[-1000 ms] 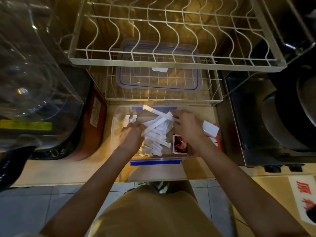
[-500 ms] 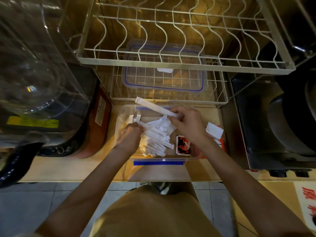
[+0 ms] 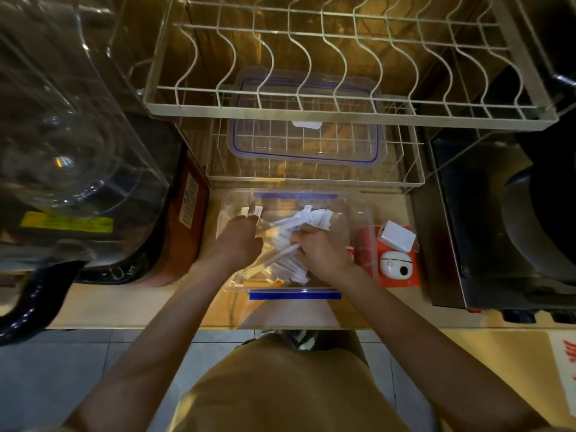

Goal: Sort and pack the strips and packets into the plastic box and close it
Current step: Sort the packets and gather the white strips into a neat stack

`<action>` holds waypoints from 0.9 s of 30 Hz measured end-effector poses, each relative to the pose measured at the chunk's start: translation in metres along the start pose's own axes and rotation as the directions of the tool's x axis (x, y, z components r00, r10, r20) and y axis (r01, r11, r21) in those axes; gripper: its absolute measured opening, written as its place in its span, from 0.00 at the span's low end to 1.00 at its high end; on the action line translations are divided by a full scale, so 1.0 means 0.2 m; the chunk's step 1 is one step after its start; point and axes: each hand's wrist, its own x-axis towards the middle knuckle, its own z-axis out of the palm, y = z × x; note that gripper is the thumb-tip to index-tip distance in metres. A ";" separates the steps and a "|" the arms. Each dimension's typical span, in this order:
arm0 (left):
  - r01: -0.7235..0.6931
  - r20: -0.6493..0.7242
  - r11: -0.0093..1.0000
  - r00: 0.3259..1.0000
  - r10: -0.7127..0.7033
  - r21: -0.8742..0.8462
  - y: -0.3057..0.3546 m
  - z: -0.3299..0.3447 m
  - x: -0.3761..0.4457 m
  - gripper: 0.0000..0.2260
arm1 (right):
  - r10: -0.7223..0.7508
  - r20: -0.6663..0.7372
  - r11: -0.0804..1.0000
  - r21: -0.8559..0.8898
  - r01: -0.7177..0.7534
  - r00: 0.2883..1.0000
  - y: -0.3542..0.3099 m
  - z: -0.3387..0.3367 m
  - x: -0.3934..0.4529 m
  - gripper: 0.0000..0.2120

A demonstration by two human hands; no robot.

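A wooden tabletop (image 3: 131, 302) crosses mid-frame; grey floor tiles (image 3: 62, 369) lie below, a wire dish rack (image 3: 343, 88) above, under warm dim light.

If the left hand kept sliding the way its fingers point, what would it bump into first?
Probably the far wall of the clear plastic box, after brushing the short white paper strips at the left hand's fingertips; depth is unclear.

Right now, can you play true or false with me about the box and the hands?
1. Both hands are inside the plastic box. True: left hand, right hand.
2. The lid is snapped on the box. False: it lies apart in the lower wire rack.
3. The white strips are in the box. True.
4. The upper wire rack is full of plates. False: no plates in it.
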 end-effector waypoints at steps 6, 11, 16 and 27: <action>0.087 -0.028 0.990 0.995 -0.091 -0.114 0.00 0.16 0.09 0.27 | 0.199 -0.136 0.970 0.170 -0.175 0.971 -0.01 0.00 -0.05 0.16; 0.158 -0.030 0.984 0.987 -0.160 -0.077 0.01 0.23 0.12 0.26 | 0.506 -0.008 0.720 0.554 -0.417 0.863 0.02 -0.01 -0.11 0.07; 0.119 -0.089 0.993 0.989 -0.117 0.019 0.03 0.25 0.11 0.29 | 0.415 0.272 0.608 0.627 -0.487 0.868 -0.02 -0.04 -0.12 0.06; -0.092 -0.064 0.995 0.994 0.089 -0.039 0.06 0.26 0.10 0.35 | 0.495 0.246 0.415 0.776 -0.475 0.834 -0.07 -0.03 -0.08 0.14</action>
